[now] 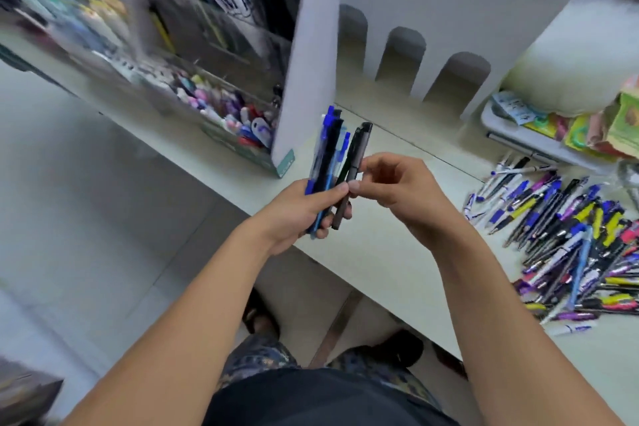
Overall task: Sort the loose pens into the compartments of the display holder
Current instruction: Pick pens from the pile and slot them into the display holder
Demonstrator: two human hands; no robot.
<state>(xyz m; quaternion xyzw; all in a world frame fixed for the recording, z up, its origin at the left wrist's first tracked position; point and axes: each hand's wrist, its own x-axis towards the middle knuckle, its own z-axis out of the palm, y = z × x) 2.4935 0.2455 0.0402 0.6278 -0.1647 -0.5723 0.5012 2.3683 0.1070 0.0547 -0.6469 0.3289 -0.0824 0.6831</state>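
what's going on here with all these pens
A person is sorting pens at a white counter. The left hand grips a small bunch of pens, blue and black, held upright. The right hand pinches a dark grey pen at the edge of that bunch. A big pile of loose pens lies on the counter to the right. The white display holder with arched openings stands behind the hands; no pen shows in those openings.

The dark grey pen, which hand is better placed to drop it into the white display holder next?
Probably the right hand: its fingertips already pinch the dark grey pen, and it has nothing else to carry. The left hand grips the bundle of blue and black pens, so it isn't free. The white display holder stands just beyond.
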